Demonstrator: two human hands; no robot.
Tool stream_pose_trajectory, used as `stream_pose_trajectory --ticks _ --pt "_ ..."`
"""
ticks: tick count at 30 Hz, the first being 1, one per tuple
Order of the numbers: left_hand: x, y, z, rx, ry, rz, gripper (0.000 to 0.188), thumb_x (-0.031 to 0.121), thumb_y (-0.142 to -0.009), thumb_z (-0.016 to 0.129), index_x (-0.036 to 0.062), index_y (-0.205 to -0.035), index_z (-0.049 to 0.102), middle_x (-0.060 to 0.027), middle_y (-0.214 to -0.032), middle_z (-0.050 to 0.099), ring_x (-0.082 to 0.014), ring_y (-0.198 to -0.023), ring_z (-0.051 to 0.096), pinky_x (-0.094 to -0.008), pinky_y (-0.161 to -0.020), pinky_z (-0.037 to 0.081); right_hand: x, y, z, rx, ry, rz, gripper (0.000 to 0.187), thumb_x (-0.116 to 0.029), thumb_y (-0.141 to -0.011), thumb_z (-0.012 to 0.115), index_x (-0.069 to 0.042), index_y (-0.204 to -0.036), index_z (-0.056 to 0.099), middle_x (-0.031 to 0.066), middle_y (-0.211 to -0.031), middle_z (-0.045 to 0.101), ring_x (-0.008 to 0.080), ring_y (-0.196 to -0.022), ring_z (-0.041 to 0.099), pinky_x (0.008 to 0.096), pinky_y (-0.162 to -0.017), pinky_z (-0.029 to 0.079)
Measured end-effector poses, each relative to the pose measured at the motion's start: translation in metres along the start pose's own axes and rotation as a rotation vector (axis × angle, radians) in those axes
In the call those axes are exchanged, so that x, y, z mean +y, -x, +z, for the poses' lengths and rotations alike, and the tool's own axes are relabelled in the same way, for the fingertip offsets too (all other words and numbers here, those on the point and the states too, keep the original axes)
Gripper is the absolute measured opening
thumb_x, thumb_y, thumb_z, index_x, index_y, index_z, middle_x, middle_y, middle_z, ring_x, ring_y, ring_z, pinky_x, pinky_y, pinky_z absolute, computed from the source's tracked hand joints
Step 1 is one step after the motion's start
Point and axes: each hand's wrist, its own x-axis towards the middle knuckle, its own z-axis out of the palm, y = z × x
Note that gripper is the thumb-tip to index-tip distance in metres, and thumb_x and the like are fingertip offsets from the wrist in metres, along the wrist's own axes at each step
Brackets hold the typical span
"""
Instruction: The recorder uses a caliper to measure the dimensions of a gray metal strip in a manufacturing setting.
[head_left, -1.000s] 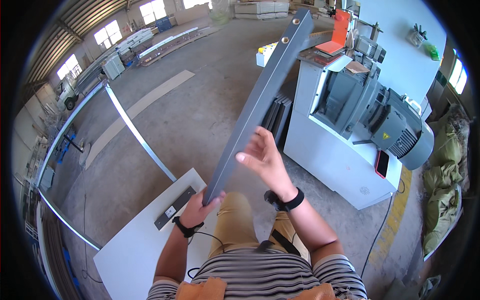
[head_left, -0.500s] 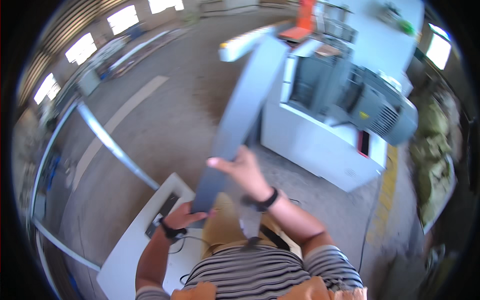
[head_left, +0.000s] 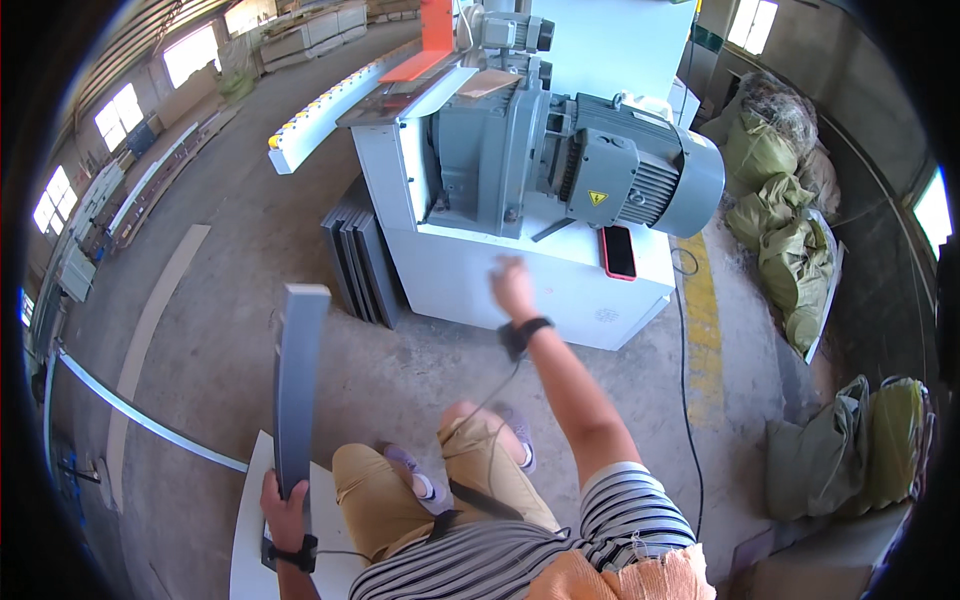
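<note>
Grey bar [head_left: 300, 385], one, long and straight-edged, with a pale end face: held in the left hand [head_left: 286, 512], which is closed round it near its lower end; the bar points up and away from the body, at the near edge of a white desk [head_left: 247, 530] and over the floor. Left wrist: black band. Right hand [head_left: 513, 287], one, raised in front of the white side of a machine cabinet [head_left: 470, 285]; blurred, fingers seemingly drawn in, how wide or narrow cannot be told, nor whether it touches the cabinet. Right wrist: dark band. Upon the cabinet: a large grey motor [head_left: 640, 160] with a yellow warning triangle; a phone [head_left: 619, 252] with red edging, lying near the right-hand corner; an orange bracket [head_left: 430, 45], upright, at the far end. Projecting left from the machine: a white rail [head_left: 325, 115] with yellow pieces along its top. Leaning against the cabinet's left side: several dark grey panels [head_left: 358, 260], on edge, set close together. To the right: a black cable [head_left: 687, 420] across the floor, near a worn yellow stripe [head_left: 703, 340]; green sacks [head_left: 785, 245], heaped by the wall.
</note>
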Motion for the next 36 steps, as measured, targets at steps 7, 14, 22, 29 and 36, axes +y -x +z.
stream_pose_trajectory --ticks 7,14,22,29,36 --pt "-0.053 0.023 0.017 -0.076 -0.383 0.007 0.032 0.005 -0.063 0.077 0.0031 -0.086 0.055 -0.0116 -0.085 0.053 -0.0324 -0.086 0.051 -0.0423 -0.077 0.037 0.042 -0.059 -0.001 0.157 0.456 0.414 0.054 -0.033 -0.091 0.057 -0.023 -0.142 0.042 0.0257 -0.144 0.038 0.0402 -0.134 0.035 0.0642 -0.104 0.030" --pt "-0.046 0.026 0.035 -0.109 -0.422 0.030 0.031 0.005 -0.063 0.078 0.0072 -0.086 0.058 -0.0069 -0.084 0.054 -0.0290 -0.086 0.053 -0.0409 -0.079 0.036 0.050 -0.104 -0.023 -0.155 0.753 0.438 0.041 -0.032 -0.097 0.041 -0.013 -0.129 0.058 0.0082 -0.131 0.059 0.0228 -0.131 0.042 0.0563 -0.105 0.029" --pt "-0.054 0.016 0.055 -0.199 -0.394 0.061 0.028 0.006 -0.064 0.077 0.0092 -0.084 0.058 -0.0057 -0.083 0.054 -0.0279 -0.085 0.053 -0.0404 -0.078 0.036 0.117 -0.098 -0.067 -0.247 0.837 0.000 0.028 -0.010 -0.082 0.053 0.000 -0.104 0.068 0.0149 -0.113 0.065 0.0289 -0.111 0.057 0.0434 -0.094 0.040" --pt "-0.047 0.004 0.062 -0.471 -0.391 0.150 0.032 0.017 -0.066 0.080 0.0092 -0.091 0.061 -0.0062 -0.088 0.058 -0.0288 -0.091 0.054 -0.0415 -0.082 0.036 0.104 -0.028 -0.095 -0.292 0.679 0.136 0.036 -0.005 -0.083 0.055 0.004 -0.117 0.050 0.0276 -0.116 0.052 0.0467 -0.100 0.059 0.0467 -0.083 0.054" --pt "-0.037 -0.041 0.069 -0.876 -0.612 0.173 0.035 0.028 -0.073 0.074 0.0109 -0.102 0.064 -0.0084 -0.100 0.063 -0.0304 -0.099 0.056 -0.0463 -0.087 0.038 0.171 -0.015 -0.089 -0.324 0.269 0.173 0.027 -0.010 -0.090 0.052 0.003 -0.113 0.053 0.0173 -0.095 0.061 0.0334 -0.082 0.061 0.0399 -0.068 0.052"
